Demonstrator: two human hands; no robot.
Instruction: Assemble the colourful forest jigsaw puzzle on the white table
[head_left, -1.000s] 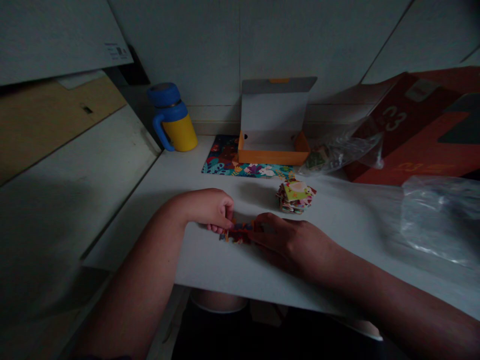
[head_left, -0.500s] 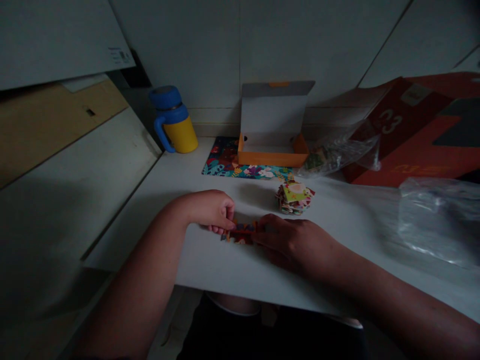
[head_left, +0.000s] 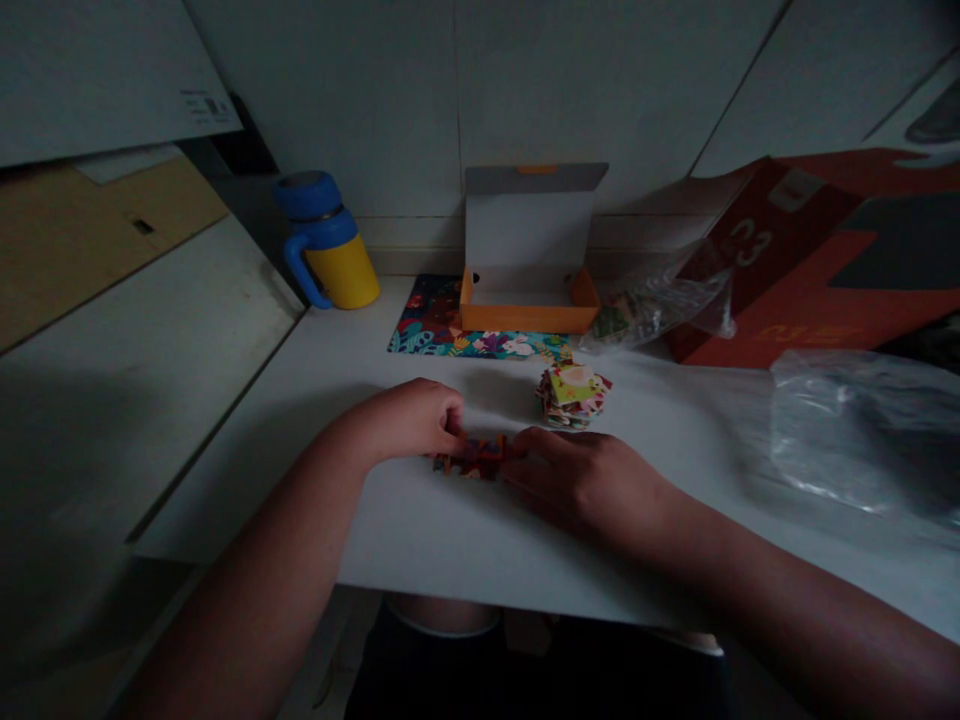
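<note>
Small red and orange jigsaw puzzle pieces (head_left: 480, 462) lie on the white tabletop between my hands, near its front edge. My left hand (head_left: 429, 418) is closed, its thumb and fingertips pinching the pieces' left end. At their right end, my right hand (head_left: 596, 475) has its thumb and fingers closed on the edge; the fingertips are partly hidden and dark. Just behind my right hand stands a stack of puzzle pieces (head_left: 574, 395), the top one green with a chicken-like picture. How the pieces between my hands join, I cannot make out.
An open orange box (head_left: 529, 318) stands on a colourful printed sheet (head_left: 424, 325) at the back. A blue and yellow mug flask (head_left: 330, 245) is to its left. Clear plastic bags (head_left: 652, 310) and a large red box (head_left: 780, 270) occupy the right side.
The whole view has shifted slightly, so surroundings appear further left. My left fingers have come down closer over the puzzle pieces' left end. My right hand keeps its hold at the right end.
</note>
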